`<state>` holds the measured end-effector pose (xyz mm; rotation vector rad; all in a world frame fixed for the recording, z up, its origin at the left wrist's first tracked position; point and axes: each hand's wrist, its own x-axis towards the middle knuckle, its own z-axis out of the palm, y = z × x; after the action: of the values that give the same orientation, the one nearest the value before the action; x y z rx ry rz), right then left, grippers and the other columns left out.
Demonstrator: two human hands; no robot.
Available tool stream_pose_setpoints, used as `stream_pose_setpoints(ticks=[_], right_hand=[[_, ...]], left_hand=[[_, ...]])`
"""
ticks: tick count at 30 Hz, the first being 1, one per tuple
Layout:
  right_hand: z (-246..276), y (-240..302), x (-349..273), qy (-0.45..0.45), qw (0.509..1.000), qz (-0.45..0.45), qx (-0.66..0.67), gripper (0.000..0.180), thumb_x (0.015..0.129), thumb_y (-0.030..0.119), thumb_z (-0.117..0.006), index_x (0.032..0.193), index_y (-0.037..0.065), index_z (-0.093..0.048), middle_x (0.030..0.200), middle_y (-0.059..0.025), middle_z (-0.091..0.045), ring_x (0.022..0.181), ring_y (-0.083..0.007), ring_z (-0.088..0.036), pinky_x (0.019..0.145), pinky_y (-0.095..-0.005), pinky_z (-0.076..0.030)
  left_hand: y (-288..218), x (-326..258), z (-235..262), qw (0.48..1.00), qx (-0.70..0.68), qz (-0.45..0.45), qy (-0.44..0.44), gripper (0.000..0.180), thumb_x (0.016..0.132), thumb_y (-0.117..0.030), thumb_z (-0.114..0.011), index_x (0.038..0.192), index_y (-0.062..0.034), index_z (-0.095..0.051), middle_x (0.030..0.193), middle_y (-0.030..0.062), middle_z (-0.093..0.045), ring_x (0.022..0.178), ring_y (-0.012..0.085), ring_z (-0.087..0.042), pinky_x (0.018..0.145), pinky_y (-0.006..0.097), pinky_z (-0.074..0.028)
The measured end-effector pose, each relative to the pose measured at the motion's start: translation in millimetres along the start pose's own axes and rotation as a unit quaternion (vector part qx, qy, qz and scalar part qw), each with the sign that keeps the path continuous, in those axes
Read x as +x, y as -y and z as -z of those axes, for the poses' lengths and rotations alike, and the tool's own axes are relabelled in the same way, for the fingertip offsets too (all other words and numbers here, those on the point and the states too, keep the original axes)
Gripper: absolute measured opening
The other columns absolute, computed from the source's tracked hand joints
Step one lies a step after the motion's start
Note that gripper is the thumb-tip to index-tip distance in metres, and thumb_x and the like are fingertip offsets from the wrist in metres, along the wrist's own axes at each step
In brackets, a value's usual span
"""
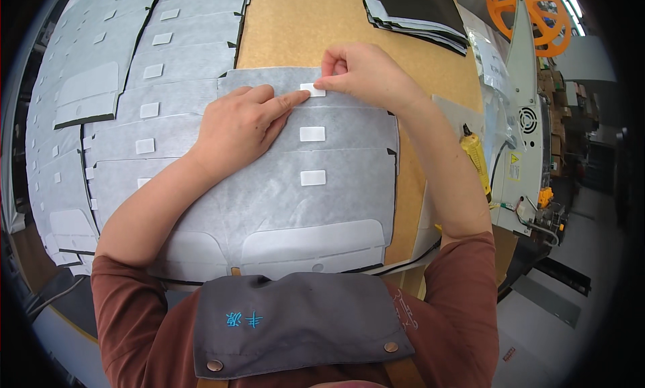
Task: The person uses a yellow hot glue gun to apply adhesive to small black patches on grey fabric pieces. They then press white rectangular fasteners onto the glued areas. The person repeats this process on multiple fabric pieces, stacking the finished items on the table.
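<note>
A small white rectangular sticker lies near the far edge of the top grey-white sheet. My left hand rests on that sheet, index finger stretched out with its tip on the sticker's left part, the other fingers loosely bent. At the sticker's right end, my right hand is closed in a pinch, thumb tip touching the upper corner. Two similar stickers, a middle one and a nearer one, sit in line below on overlapping sheet edges.
More overlapping sheets with stickers cover the left side. Dark sheets are stacked at the far right of the brown board. Farther right are a yellow-handled tool, a grey machine and an orange reel.
</note>
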<state>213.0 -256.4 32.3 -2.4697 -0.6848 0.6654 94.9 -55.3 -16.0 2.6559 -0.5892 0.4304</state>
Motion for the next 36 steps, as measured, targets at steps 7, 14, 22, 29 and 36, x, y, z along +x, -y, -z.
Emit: stream_pose_setpoints(ticks=[7,14,22,29,36], right_hand=[[-14.9,5.3,-42.7,-0.253,0.960,0.058,-0.107,0.026,0.086,0.019,-0.068,0.110,0.012,-0.062,0.091,-0.0079,-0.065,0.074,-0.0263,-0.064,0.064,-0.0388,-0.050],[-48.7,-2.3,-75.9,-0.203,0.945,0.139,-0.216,0.040,0.088,0.031,-0.067,0.127,0.021,-0.063,0.081,-0.0037,-0.054,0.066,-0.0196,-0.059,0.057,-0.0350,-0.050],[-54.6,-8.3,-79.4,-0.202,0.942,0.135,-0.232,0.044,0.088,0.039,-0.066,0.130,0.025,-0.063,0.080,-0.0022,-0.052,0.064,-0.0178,-0.057,0.056,-0.0338,-0.050],[-55.0,-9.9,-78.8,-0.192,0.952,0.119,-0.207,0.044,0.090,0.036,-0.065,0.131,0.024,-0.061,0.082,-0.0036,-0.054,0.066,-0.0206,-0.060,0.058,-0.0356,-0.051],[-48.6,-11.5,-74.8,-0.186,0.971,0.079,-0.125,0.047,0.091,0.040,-0.063,0.135,0.026,-0.058,0.084,-0.0055,-0.054,0.066,-0.0230,-0.061,0.058,-0.0374,-0.051]], left_hand=[[-2.0,0.9,1.6,0.997,-0.052,0.045,-0.021,0.039,0.088,-0.016,-0.066,0.126,-0.0241,-0.064,0.070,-0.0002,-0.055,0.061,0.0184,-0.056,0.054,0.032,-0.046],[-2.6,0.6,2.8,1.000,-0.019,0.021,0.001,0.033,0.089,-0.018,-0.065,0.122,-0.0236,-0.067,0.070,-0.0004,-0.055,0.063,0.0183,-0.057,0.054,0.033,-0.047],[-3.9,1.6,-1.0,1.000,0.002,0.014,-0.002,0.034,0.089,-0.021,-0.067,0.122,-0.0283,-0.069,0.067,-0.0018,-0.049,0.059,0.0162,-0.053,0.050,0.031,-0.044],[-4.3,2.0,-0.1,1.000,0.024,0.006,0.010,0.037,0.090,-0.022,-0.066,0.126,-0.0296,-0.066,0.068,-0.0017,-0.050,0.060,0.0162,-0.054,0.051,0.031,-0.046],[-7.5,2.9,2.0,0.999,0.010,0.031,0.018,0.040,0.091,-0.022,-0.065,0.129,-0.0307,-0.062,0.070,-0.0012,-0.051,0.060,0.0167,-0.055,0.051,0.031,-0.046]])
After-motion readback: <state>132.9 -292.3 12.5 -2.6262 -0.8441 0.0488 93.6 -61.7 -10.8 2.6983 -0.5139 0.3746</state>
